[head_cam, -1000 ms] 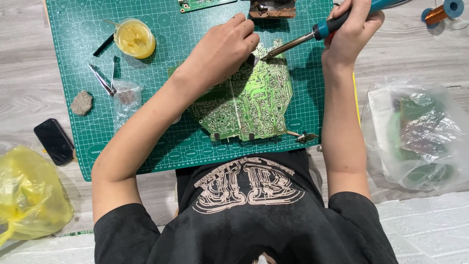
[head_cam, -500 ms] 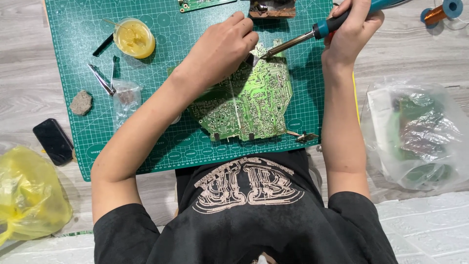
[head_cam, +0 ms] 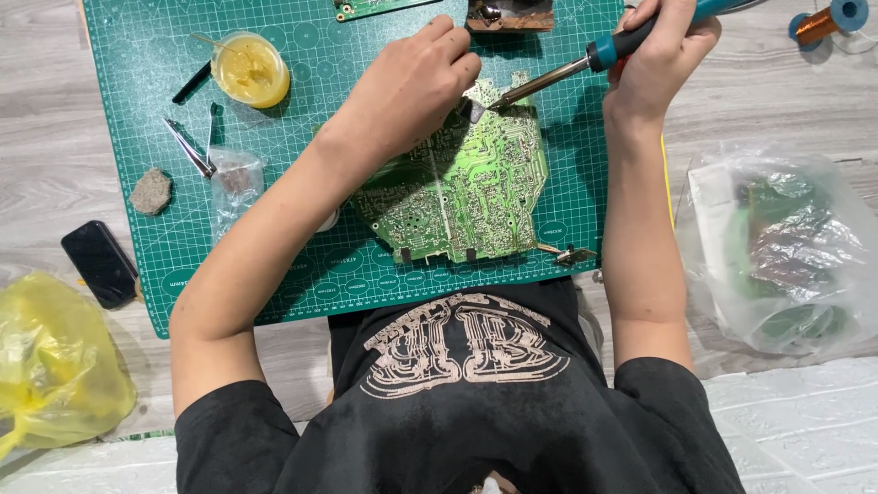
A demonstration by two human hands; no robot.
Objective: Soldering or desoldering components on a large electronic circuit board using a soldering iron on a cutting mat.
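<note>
Here, nearest first:
Person: seated in a black printed shirt, both forearms reaching out over the cutting mat [head_cam: 366,265].
Circuit board [head_cam: 462,187]: lies solder side up on the green mat, just beyond the person's chest, its near edge close to the mat's front border.
Change: compared with a second ago, almost nothing shifts; the iron's tip sits at the same far edge of the board and the left hand has barely moved, which reads as one joint being worked steadily.
Left hand [head_cam: 407,87]: fingers curled and pressed together at the tips, pinching something small and grey at the board's far edge; what it is I cannot tell.
Right hand [head_cam: 658,59]: closed round the teal and black handle of the soldering iron [head_cam: 585,66], wrist raised, tip angled down and left toward the left fingertips.
Left side: tweezers [head_cam: 187,146], a small clear bag, a grey stone, a tub of yellow flux [head_cam: 250,69]; off the mat, a dark phone [head_cam: 101,263] and a yellow bag.
Right side: a clear plastic bag [head_cam: 786,247] on the desk.
Far: a copper wire spool [head_cam: 828,20].
</note>
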